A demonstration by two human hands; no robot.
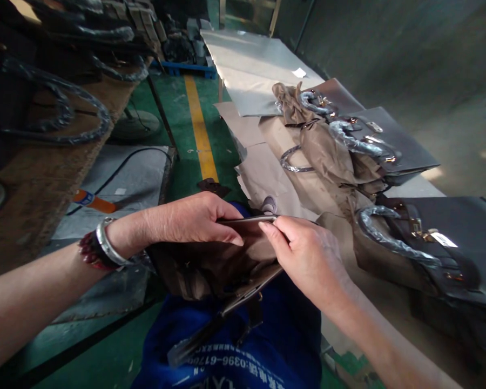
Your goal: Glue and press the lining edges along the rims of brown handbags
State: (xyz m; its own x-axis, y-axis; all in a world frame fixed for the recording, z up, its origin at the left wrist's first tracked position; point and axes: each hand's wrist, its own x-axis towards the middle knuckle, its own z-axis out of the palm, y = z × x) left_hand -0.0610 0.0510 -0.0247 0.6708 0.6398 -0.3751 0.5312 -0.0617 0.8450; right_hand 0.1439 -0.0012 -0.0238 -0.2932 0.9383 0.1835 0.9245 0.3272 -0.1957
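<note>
A dark handbag with a brown lining rests on my lap, its mouth open toward me. My left hand grips the far rim, thumb over the lining and fingers hidden outside the bag. On the same rim, further right, my right hand pinches the edge between thumb and fingers. The bag's near edge hangs lower, over a blue apron with white print. A plastic-wrapped handle lies across the apron.
Several handbags with wrapped handles and brown stuffing lie on the table at right. More wrapped handles lie on the wooden bench at left. An orange tool handle sticks out below it.
</note>
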